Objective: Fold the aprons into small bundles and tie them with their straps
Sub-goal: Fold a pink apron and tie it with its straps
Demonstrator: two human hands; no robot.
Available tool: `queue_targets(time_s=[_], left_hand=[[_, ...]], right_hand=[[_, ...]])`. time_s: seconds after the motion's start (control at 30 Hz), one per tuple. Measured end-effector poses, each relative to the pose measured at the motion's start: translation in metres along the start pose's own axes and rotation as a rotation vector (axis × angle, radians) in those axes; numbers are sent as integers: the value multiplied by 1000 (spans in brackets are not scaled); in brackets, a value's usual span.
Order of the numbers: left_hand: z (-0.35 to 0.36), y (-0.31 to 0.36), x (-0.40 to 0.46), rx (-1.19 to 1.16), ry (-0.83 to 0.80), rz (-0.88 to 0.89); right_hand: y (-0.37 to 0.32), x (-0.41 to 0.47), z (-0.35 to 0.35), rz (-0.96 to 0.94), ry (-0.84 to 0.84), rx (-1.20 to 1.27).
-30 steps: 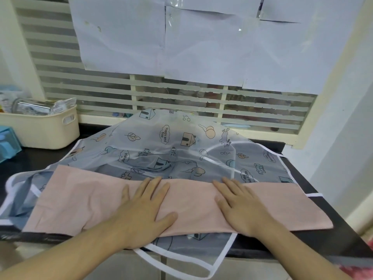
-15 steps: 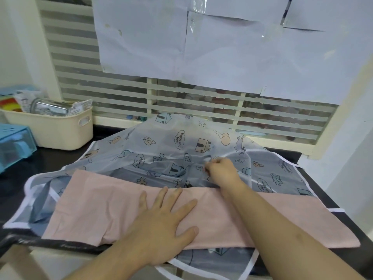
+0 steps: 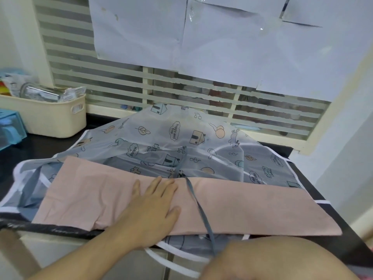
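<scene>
Our left hand [image 3: 153,207] lies flat on the pink apron [image 3: 252,201] while our blurry right hand [image 3: 232,263] pinches its gray strap [image 3: 198,207].

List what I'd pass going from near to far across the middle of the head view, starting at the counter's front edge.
Pink folded cloth with the left hand resting flat on it → grey printed apron → striped window blind → white paper sheets taped over the window.

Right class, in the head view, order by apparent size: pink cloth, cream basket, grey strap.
1. pink cloth, clearly largest.
2. cream basket.
3. grey strap, long but thinnest.
</scene>
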State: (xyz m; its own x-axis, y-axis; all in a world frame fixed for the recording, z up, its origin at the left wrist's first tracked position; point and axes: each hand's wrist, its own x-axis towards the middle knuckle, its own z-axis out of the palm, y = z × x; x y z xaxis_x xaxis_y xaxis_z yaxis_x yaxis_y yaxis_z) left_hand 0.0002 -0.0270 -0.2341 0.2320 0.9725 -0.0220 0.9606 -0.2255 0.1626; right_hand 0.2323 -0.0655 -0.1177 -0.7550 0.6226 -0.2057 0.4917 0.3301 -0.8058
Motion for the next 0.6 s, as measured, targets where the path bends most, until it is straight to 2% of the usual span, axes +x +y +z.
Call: queue_targets(time_s=[0.07,0.13,0.2,0.23,0.27,0.33,0.37,0.5,0.6], left_hand=[[1,0,0,-8,22,-5],[1,1,-1,-17,18,-14],[0,3,-2,-24,6,-14],[0,2,-3,-25,0,-8],[-1,3,-3,-22,-6,4],[-1,2,-4,-11,-22,18],[-1,1,-4,-4,-29,18],[2,3,0,32,-57,-5],[4,3,2,66,-69,-18]], right_hand=[[3,-9,-3,-22,-85,85],[17,-12,-4,-48,-40,177],[43,-5,-7,-31,302,156],[61,1,-8,16,494,29],[77,4,-8,83,607,-205],[111,6,-4,224,564,-588],[129,6,-3,286,514,-641],[166,-22,-15,469,526,-643],[189,-53,-34,604,634,-583]])
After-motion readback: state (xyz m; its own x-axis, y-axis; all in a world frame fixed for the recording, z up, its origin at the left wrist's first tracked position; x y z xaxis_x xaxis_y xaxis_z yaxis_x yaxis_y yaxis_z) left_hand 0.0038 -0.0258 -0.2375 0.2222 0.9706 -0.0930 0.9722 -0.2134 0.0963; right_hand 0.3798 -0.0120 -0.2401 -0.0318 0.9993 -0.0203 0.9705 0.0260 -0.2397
